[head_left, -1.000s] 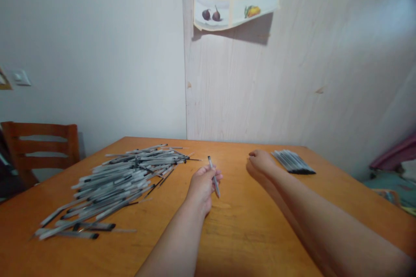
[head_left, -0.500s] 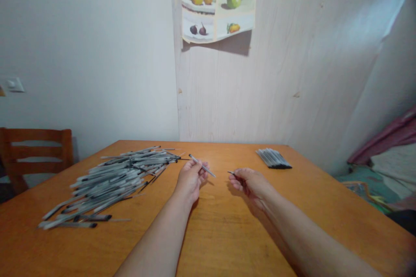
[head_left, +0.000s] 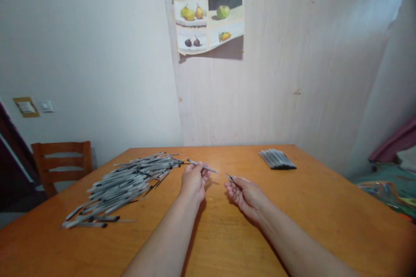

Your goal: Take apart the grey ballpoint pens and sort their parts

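Fingers of the left hand (head_left: 193,180) pinch a slender grey pen (head_left: 208,168) mid-barrel, likely to leave both ends free; the right hand (head_left: 248,195) grips a small, dark, thin piece (head_left: 229,177). On the orange-brown wooden table (head_left: 224,242), a loose heap of grey pens (head_left: 130,181) lies left, a neat black-ended row (head_left: 277,159) apparently kept apart right

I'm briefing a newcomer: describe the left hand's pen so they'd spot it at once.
Find the wooden table, then the left hand near its middle, right of the loose pile of pens. The pen is gripped there, dark end toward the pile; unlike the piled ones, it is held above the tabletop.
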`<state>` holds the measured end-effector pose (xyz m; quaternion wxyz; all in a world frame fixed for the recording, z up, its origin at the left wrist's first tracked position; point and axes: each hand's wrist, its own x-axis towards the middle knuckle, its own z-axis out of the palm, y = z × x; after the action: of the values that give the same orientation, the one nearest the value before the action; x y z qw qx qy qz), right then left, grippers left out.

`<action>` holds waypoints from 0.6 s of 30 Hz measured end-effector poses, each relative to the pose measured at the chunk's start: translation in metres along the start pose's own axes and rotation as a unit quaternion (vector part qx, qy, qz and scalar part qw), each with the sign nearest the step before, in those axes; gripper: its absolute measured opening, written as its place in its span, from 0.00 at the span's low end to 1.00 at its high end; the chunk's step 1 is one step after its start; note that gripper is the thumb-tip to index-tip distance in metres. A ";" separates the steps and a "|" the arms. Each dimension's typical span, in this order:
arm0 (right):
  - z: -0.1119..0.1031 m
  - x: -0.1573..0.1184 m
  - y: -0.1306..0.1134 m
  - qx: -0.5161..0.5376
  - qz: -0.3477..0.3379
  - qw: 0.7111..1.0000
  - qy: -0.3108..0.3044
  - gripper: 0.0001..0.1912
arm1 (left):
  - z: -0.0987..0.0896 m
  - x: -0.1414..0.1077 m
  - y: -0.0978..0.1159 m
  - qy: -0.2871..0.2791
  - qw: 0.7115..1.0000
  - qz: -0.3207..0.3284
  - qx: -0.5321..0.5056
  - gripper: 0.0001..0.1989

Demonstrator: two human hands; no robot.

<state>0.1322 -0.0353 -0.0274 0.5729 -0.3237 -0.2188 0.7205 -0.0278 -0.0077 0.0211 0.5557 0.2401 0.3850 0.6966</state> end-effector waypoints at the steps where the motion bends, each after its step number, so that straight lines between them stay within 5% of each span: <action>1: 0.000 0.000 -0.001 -0.004 -0.006 1.000 0.002 0.04 | 0.003 -0.001 -0.002 0.000 1.000 -0.002 -0.002 0.04; 10: 0.007 -0.004 -0.004 -0.055 -0.042 0.997 0.028 0.08 | 0.009 0.001 -0.027 -0.008 1.000 0.012 0.002 0.04; 18: 0.009 -0.003 -0.001 -0.095 -0.039 0.994 0.049 0.09 | 0.005 0.002 -0.025 -0.009 1.000 0.008 0.023 0.04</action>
<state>0.1264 -0.0380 -0.0198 0.5772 -0.4028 -0.2701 0.6570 -0.0098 -0.0019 0.0033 0.5478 0.2623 0.3942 0.6897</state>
